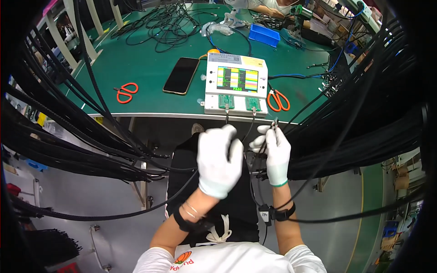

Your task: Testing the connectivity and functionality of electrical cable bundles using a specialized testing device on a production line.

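Observation:
My gloved left hand (219,159) is closed at the table's near edge, its fingers round a black cable (227,119). That cable's plug sits in the left green socket board (226,101) of a white cable tester (235,77) with a lit colour screen. A second plug (254,109) is in the right green board (252,103), its thin cable running down between my hands. To the right, my gloved right hand (276,154) pinches a cable with a metal connector (275,122) pointing up from the fingertips. Dark cable also shows under its fingers, partly hidden.
On the green table (150,86) lie a black phone (181,75), red-handled snips (127,93) and another pair (278,100). Tangled black cables (166,27) and a blue bin (264,35) are farther back. Thick cable bundles (327,154) hang on both sides. A co-worker's hand (269,11) shows opposite.

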Demonstrator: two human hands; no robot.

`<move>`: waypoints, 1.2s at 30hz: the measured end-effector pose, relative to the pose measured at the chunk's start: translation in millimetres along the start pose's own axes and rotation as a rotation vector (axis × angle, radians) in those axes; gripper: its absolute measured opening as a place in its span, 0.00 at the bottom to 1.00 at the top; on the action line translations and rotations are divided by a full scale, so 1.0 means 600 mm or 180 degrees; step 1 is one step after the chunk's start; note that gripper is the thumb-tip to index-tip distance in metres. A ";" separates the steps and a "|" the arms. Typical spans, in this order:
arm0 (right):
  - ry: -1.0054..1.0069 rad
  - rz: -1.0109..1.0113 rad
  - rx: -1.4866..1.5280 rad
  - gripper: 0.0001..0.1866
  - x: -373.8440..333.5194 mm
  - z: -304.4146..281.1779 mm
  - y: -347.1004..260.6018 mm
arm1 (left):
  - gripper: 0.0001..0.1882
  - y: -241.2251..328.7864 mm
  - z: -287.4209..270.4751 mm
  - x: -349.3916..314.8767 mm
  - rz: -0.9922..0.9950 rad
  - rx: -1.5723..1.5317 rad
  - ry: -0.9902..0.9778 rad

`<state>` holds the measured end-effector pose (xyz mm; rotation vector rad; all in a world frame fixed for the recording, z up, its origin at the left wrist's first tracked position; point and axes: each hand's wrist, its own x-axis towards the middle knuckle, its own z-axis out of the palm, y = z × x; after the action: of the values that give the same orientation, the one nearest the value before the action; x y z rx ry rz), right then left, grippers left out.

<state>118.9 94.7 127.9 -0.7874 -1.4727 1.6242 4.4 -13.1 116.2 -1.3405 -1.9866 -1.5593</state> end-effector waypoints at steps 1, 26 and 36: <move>0.0073 -0.0031 -0.0051 0.14 0.013 0.006 -0.004 | 0.12 -0.016 0.005 0.020 -0.0305 0.0157 0.0211; -0.0459 -0.0126 -0.0983 0.27 -0.009 0.051 0.014 | 0.13 -0.050 0.040 0.041 -0.2369 -0.2776 -0.1121; -0.0065 0.0006 -0.0774 0.15 0.033 0.037 0.014 | 0.14 -0.072 0.046 0.068 -0.2283 -0.1769 -0.0578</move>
<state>88.6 100.5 123.9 -0.9079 -1.7059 1.4749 -43.0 31.4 107.6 -0.9846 -2.4157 -2.5352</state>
